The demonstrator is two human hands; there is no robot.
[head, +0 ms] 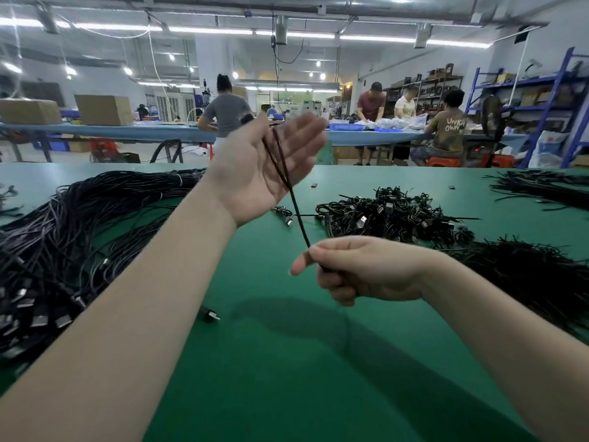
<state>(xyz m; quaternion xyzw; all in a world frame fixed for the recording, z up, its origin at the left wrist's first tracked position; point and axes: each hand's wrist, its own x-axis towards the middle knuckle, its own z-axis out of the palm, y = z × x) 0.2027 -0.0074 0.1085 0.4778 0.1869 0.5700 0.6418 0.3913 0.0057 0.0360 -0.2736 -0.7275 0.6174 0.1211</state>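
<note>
A green table [287,362] fills the near part of the scene. On its left side lies a big heap of black cables [79,234], cut off by the left edge. On the right, farther away, lies a pile of tied cables [392,215].

The left hand [264,167] is raised above the table, palm up and fingers straight. The cable [298,205] lies across this palm in two strands. It then runs down and to the right into the right hand [360,272], whose fingers are curled tightly around it. The lower end of the cable is hidden inside this fist.

On the far table stand cardboard boxes [103,109], and their contents do not show. A blue tray [345,126] is there too, and what it holds is too blurred to tell.
</note>
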